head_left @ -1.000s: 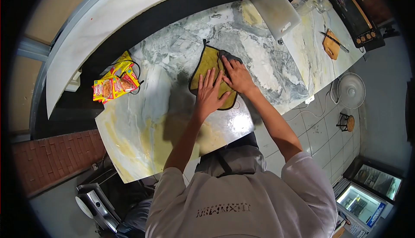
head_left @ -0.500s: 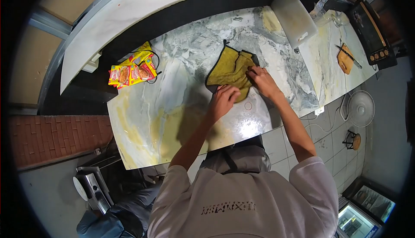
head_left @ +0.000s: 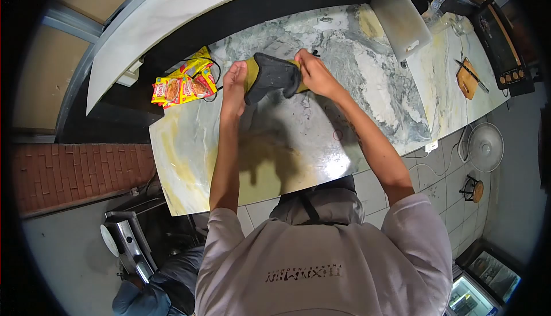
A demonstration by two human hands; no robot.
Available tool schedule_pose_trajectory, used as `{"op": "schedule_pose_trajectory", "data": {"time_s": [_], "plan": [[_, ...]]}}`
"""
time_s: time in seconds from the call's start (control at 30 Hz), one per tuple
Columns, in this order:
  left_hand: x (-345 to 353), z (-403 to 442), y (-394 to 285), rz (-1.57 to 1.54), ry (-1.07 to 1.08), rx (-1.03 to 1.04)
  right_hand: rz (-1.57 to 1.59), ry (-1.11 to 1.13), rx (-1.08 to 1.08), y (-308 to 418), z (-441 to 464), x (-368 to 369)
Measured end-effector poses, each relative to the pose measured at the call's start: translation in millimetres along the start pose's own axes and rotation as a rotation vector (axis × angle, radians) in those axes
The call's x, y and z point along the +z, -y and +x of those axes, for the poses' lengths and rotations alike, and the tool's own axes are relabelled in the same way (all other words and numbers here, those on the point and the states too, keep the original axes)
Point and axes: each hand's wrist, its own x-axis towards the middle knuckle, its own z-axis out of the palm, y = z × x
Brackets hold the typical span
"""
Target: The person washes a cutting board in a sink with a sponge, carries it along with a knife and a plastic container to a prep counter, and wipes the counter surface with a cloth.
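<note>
A cleaning cloth (head_left: 275, 78), dark grey on one face and mustard yellow on the other, hangs between my two hands above the marble counter (head_left: 201, 161). My left hand (head_left: 234, 84) is closed on its left edge, where a strip of yellow shows. The right upper corner is pinched in my right hand (head_left: 314, 74), with a small black loop sticking out just beyond the fingers. The cloth sags and folds in the middle. It casts a shadow on the counter below.
Yellow-and-red food packets (head_left: 182, 86) with a black cord lie at the left. A pale upright board (head_left: 400, 20) divides the counter. Beyond it are a knife on a wooden cutting board (head_left: 468, 79) and an oven (head_left: 500, 49). Another person (head_left: 166, 284) is at the lower left.
The cloth lay spread yellow side up under both hands. Now it is lifted off the counter with its grey side showing, and my left hand has moved left and farther forward.
</note>
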Motion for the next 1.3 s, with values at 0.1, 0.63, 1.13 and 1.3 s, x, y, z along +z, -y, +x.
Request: {"op": "schedule_pose_trajectory", "data": {"time_s": [0.1,0.63,1.13,1.3], "plan": [[0,13,-11,-0.007,0.014,0.088,0.139,0.002,0.142,-3,13,-2],[-19,76,-70,0.197,0.276,0.263,-0.122,0.189,-0.016,17,60,-26],[-72,112,-20,0.921,0.105,0.367,0.091,0.134,-0.066,-25,135,41],[-98,72,40,1.117,0.234,0.042,-0.094,0.464,-0.070,-58,76,75]]}}
